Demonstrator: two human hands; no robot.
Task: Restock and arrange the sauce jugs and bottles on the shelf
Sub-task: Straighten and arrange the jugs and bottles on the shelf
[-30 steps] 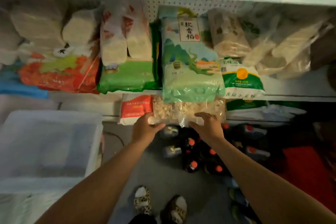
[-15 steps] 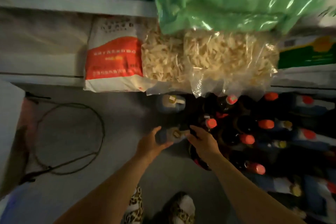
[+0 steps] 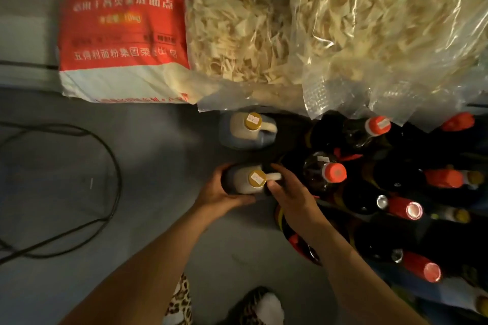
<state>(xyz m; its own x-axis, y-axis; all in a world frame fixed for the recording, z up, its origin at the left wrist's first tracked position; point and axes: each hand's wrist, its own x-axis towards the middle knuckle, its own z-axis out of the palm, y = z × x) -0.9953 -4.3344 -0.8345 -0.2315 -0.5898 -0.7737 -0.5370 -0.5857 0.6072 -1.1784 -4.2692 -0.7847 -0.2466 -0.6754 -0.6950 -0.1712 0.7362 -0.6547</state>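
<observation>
Jugs with gold caps number two: one [image 3: 247,131] stands on the floor [image 3: 158,145] just above centre, the other [image 3: 248,179] sits at centre between my hands. My left hand [image 3: 219,192] curls round its left side and my right hand [image 3: 287,192] grips its right side by the handle. Dark bottles with red caps, at least six, crowd the right of the frame, the nearest [image 3: 326,173] just beside my right hand. Two clear bags [image 3: 369,34] of pale strips and one red-and-white sack [image 3: 124,31] lie along the top.

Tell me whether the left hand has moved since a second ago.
Yes. The left hand has dropped from the clear bag on the shelf down to the floor, where it now grips the gold-capped jug.
</observation>
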